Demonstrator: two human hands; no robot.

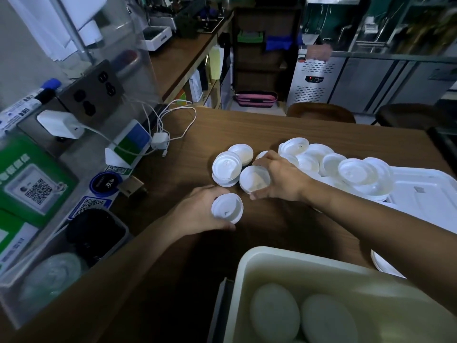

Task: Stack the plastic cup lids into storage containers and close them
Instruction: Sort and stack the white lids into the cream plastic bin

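White plastic cup lids [331, 167] lie in a loose pile on the wooden table [247, 129], with a few more lids [226, 169] spread to its left. My left hand [200, 214] holds a small stack of lids [227, 207] just above the table. My right hand [279, 179] is closed around one lid [254, 179] at the pile's left edge. A cream storage container [309, 258] stands open at the bottom right, with two stacks of lids [301, 315] inside. A white container cover [425, 191] lies flat at the right, partly under the pile.
Along the left edge are a QR-code stand [32, 186], a clear bin [74, 246] holding dark lids and clear lids, chargers with white cables [170, 125] and a wall socket. Two dark stools [321, 112] stand beyond the table's far edge.
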